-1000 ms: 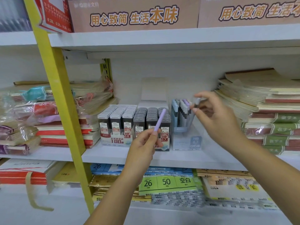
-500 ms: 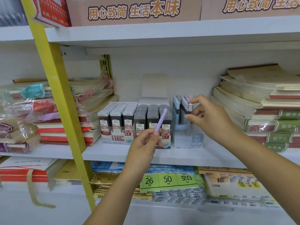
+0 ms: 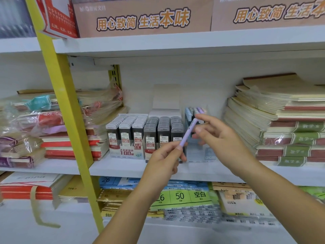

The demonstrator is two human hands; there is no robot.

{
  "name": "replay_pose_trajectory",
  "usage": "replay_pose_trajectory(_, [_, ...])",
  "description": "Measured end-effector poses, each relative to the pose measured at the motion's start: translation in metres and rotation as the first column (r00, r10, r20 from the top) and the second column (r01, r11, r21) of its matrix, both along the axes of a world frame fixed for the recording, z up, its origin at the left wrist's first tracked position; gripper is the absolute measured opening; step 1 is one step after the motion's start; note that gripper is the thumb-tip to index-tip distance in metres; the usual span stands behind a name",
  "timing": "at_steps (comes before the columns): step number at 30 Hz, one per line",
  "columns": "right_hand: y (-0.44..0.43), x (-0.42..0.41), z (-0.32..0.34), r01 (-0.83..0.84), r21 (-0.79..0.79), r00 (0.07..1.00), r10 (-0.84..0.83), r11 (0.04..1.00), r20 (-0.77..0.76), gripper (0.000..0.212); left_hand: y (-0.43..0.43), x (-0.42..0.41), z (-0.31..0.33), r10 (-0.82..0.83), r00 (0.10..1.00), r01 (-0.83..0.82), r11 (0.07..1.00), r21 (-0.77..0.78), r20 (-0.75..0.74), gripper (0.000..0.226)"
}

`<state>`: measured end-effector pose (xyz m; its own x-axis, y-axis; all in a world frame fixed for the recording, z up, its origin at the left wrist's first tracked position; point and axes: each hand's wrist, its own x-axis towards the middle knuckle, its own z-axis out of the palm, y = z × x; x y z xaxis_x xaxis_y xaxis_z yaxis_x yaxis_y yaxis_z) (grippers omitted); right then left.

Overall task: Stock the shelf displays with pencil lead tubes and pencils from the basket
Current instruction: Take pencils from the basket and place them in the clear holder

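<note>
left hand [image 3: 163, 159] pinched lower end of slim lilac pencil [image 3: 187, 136] | right hand [image 3: 223, 141] met its top, grip unclear

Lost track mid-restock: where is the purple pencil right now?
Head view, centre: the purple pencil slants up-right in front of the lead tube display, lower end pinched by the left hand, right hand at its tip.

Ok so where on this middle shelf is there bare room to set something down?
The front strip of the white shelf, before the lead tube displays, is bare. A gap, partly hidden by the right hand, lies between the clear pencil box and the notebook stack. Elsewhere it is crowded: the displays stand side by side, and bagged notebooks fill the left.
</note>
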<state>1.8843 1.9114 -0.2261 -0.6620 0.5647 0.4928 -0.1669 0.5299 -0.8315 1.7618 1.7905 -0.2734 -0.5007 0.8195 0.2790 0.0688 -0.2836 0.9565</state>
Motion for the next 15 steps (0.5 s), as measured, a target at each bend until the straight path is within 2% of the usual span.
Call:
replay_pose_trajectory(2, [-0.006, -0.002, -0.002, -0.094, -0.072, 0.995, 0.092, 0.993, -0.037, 0.035, 0.002, 0.005, 0.001, -0.016, 0.999, 0.015, 1.0, -0.013, -0.038, 0.024])
replay_pose_trajectory(6, [-0.002, 0.009, 0.007, -0.056, -0.161, 0.988, 0.031, 0.985, -0.154, 0.028, 0.003, 0.008, 0.0, 0.005, 0.994, -0.01, 0.999, -0.048, -0.106, 0.02])
replay_pose_trajectory(10, [0.01, 0.023, 0.009, -0.054, -0.273, 0.982, 0.002, 0.961, -0.187, 0.018, 0.003, 0.002, 0.001, 0.047, 0.998, -0.047, 0.999, -0.007, -0.031, 0.017])
replay_pose_trajectory(12, [0.016, 0.03, 0.006, -0.056, -0.278, 0.995, 0.032, 0.959, -0.09, 0.015, 0.002, -0.002, 0.0, 0.099, 0.993, -0.102, 0.994, 0.049, 0.066, 0.014])
replay_pose_trajectory(15, [0.024, 0.038, -0.002, -0.061, -0.212, 0.977, 0.102, 0.975, 0.185, 0.014, 0.002, -0.007, 0.0, 0.155, 0.974, -0.173, 0.979, 0.106, 0.164, 0.015])
